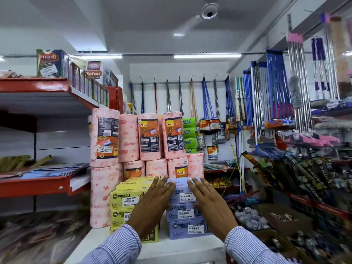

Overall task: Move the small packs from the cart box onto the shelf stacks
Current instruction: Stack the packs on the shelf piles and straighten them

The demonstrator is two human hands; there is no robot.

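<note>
Two stacks of small packs stand side by side on a white shelf top (182, 250): a yellow stack (123, 202) on the left and a lilac-blue stack (185, 216) on the right. My left hand (152, 208) and my right hand (209, 206) reach forward, fingers spread. Both press against the top blue pack (182, 193), one on each side, holding it on the blue stack. The left palm also covers the yellow stack's right edge. The cart box is out of view.
Pink kitchen towel rolls (141, 141) are stacked right behind the packs. Green boxes (189, 134) stand behind them. Red shelves (38, 184) run along the left. Hanging mops and brooms (266, 96) and crowded goods (304, 178) fill the right.
</note>
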